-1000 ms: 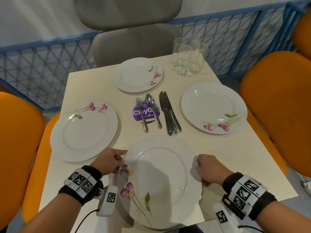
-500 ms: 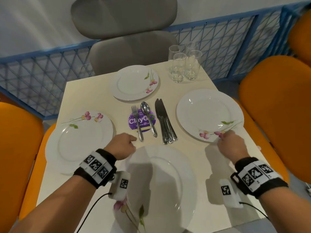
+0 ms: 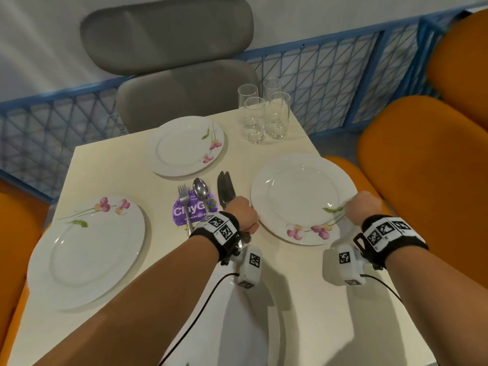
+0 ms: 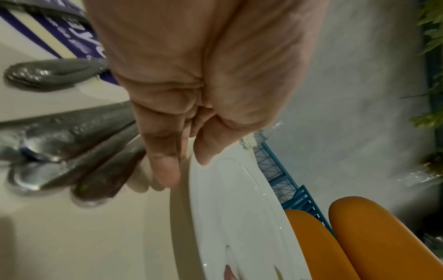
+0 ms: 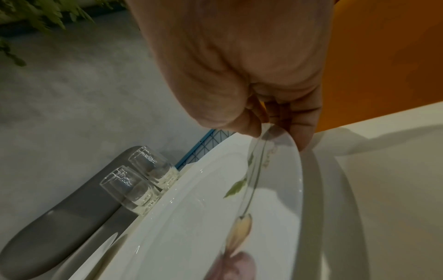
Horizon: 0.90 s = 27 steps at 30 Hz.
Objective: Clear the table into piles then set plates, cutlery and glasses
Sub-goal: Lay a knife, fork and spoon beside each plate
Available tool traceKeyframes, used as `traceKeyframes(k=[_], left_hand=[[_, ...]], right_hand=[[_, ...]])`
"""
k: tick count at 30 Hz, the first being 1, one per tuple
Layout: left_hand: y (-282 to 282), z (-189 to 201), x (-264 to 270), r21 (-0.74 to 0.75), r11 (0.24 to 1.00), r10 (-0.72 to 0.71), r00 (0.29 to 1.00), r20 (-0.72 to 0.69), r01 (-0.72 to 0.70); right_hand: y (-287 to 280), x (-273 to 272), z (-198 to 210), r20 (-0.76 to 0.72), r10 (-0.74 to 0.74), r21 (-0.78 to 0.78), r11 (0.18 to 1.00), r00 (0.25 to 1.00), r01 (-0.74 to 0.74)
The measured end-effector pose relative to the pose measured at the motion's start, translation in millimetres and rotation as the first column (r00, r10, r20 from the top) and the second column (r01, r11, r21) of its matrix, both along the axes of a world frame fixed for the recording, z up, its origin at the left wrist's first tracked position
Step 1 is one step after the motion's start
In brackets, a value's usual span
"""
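Note:
The right plate, white with pink flowers, lies on the cream table. My left hand pinches its left rim, thumb on top and fingers under, as the left wrist view shows for the hand and plate. My right hand pinches the right rim; the right wrist view shows the hand on the plate. Other plates lie left, far and near. Fork, spoon and knives lie at the centre. Several glasses stand at the far right corner.
A purple sticker sits under the cutlery. A grey chair stands beyond the table, and orange chairs on the right and left. A blue lattice railing runs behind. The knife handles lie just left of my left fingers.
Both hands let go of the near plate and moved forward and right; they now pinch the right plate at its two sides. The view has shifted with my head.

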<state>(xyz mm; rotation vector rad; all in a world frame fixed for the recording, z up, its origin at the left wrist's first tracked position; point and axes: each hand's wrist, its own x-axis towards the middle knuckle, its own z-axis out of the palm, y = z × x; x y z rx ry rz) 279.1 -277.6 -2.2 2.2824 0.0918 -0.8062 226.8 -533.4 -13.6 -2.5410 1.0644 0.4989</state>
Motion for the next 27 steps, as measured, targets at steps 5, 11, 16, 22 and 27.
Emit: traceKeyframes(k=[5,11,16,22,27], left_hand=[[-6,-10,8,-0.059,0.996,0.06,0.998,-0.029,-0.061],[-2,-9,9,-0.077,0.996,0.037,0.999,-0.025,-0.039],[27,16,1,-0.066,0.994,-0.084,0.996,-0.025,0.082],[90,40,-21,0.058,0.996,-0.075,0.996,0.058,0.071],[152,44,-64,0.231,0.963,-0.167,0.98,0.104,0.14]], right_hand=[[-11,5,-11,0.021,-0.032,-0.031,0.999,0.999,0.032],[-4,9,-7,-0.016,-0.012,-0.026,1.0,1.0,0.012],[39,16,11,0.062,0.048,-0.21,0.977,0.997,-0.034],[150,27,16,0.365,0.608,-0.169,0.788,0.705,-0.592],[222,34,0,0.131,0.769,-0.097,0.639,0.626,-0.763]])
